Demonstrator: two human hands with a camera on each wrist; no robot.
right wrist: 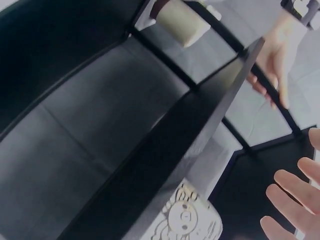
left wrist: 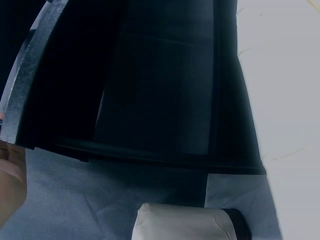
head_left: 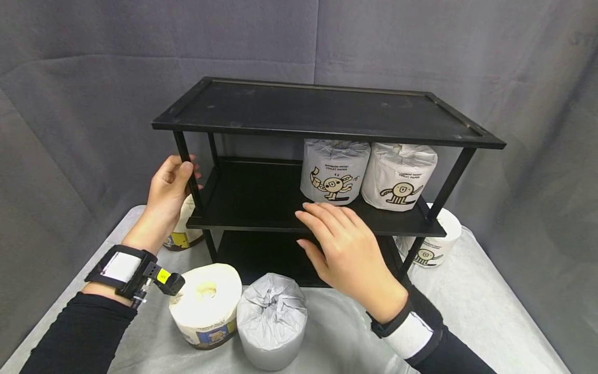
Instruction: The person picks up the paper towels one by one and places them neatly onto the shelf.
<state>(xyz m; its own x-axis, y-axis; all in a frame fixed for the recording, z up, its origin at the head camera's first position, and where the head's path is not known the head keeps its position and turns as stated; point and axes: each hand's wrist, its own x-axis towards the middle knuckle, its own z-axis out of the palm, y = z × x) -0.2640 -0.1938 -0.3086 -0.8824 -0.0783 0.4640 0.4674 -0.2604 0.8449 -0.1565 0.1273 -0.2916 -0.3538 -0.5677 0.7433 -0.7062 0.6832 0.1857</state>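
Observation:
A black three-level rack (head_left: 322,111) stands in the middle of the head view. My left hand (head_left: 169,184) holds its front left post, thumb in front and fingers behind; the right wrist view also catches this left hand (right wrist: 280,62) on the post. In front of the middle shelf's edge is my right hand (head_left: 348,254), fingers extended, holding nothing. Just beyond it, a wrapped toilet paper roll (head_left: 334,174) stands upright on the middle shelf. To its right stands a second wrapped roll (head_left: 398,179), slightly tilted. Whether my right fingertips touch anything, I cannot tell.
Before the rack, a roll with a blue label (head_left: 205,306) and a grey-wrapped roll (head_left: 272,322) stand on the pale cloth. One yellow-labelled roll (head_left: 184,226) is behind the left side, another white roll (head_left: 444,234) beyond the right side. Grey curtain (head_left: 261,36) hangs behind.

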